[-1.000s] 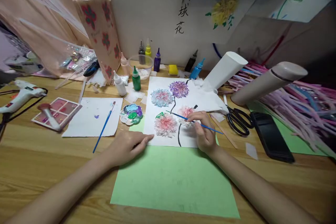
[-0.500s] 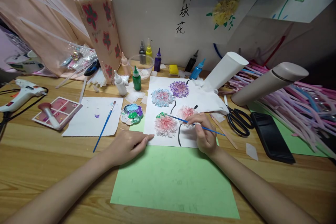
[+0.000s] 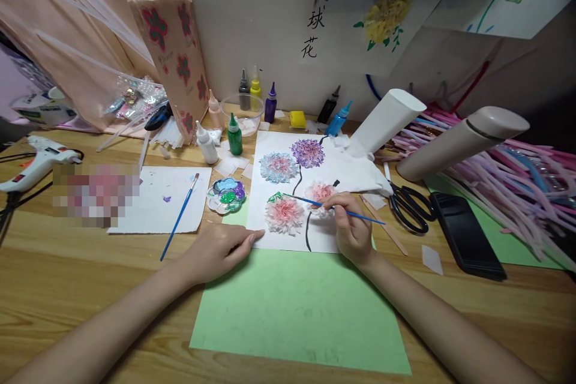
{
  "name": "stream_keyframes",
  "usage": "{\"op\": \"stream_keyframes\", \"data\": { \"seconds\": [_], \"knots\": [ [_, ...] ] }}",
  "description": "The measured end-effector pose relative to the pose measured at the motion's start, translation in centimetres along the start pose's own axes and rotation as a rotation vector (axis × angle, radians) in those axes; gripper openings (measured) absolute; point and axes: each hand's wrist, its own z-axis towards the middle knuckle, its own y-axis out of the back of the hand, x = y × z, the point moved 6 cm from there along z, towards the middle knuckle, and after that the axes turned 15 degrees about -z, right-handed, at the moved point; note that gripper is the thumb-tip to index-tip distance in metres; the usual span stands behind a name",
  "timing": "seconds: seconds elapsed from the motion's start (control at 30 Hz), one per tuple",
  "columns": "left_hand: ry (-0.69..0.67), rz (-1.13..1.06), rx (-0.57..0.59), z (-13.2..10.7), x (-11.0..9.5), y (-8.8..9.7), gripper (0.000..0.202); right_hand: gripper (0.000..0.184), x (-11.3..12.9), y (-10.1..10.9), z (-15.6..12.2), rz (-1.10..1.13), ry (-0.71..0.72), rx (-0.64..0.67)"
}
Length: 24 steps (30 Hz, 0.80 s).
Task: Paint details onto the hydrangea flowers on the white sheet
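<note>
My right hand (image 3: 351,228) pinches a thin blue paintbrush (image 3: 315,203); its tip sits at a green patch beside the lower pink paper flower (image 3: 283,214). That flower is on a white sheet (image 3: 324,234) with a blue flower (image 3: 276,167), a purple flower (image 3: 307,152) and another pink one, joined by black painted stems. My left hand (image 3: 216,251) rests flat with fingers stretched out, fingertips pressing the sheet's lower left corner. The sheet lies partly on a green paper (image 3: 297,312).
A paint palette (image 3: 225,195), a second blue brush (image 3: 180,216) on a white sheet (image 3: 157,204) and several paint bottles (image 3: 233,135) sit left and behind. Scissors (image 3: 407,207), a black phone (image 3: 465,240), rolled tubes and pink pipe cleaners (image 3: 504,174) lie right. A glue gun (image 3: 36,162) is far left.
The brush tip has shifted slightly left and down toward the green patch by the lower pink flower. My left hand has stayed put on the sheet's corner.
</note>
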Motion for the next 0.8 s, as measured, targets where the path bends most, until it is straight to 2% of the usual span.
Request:
{"op": "stream_keyframes", "data": {
  "seconds": [0.8],
  "knots": [
    [0.024, -0.012, 0.018, 0.10, -0.04, 0.04, 0.037, 0.020, -0.22, 0.00, -0.03, -0.055, -0.035, 0.011]
  ]
}}
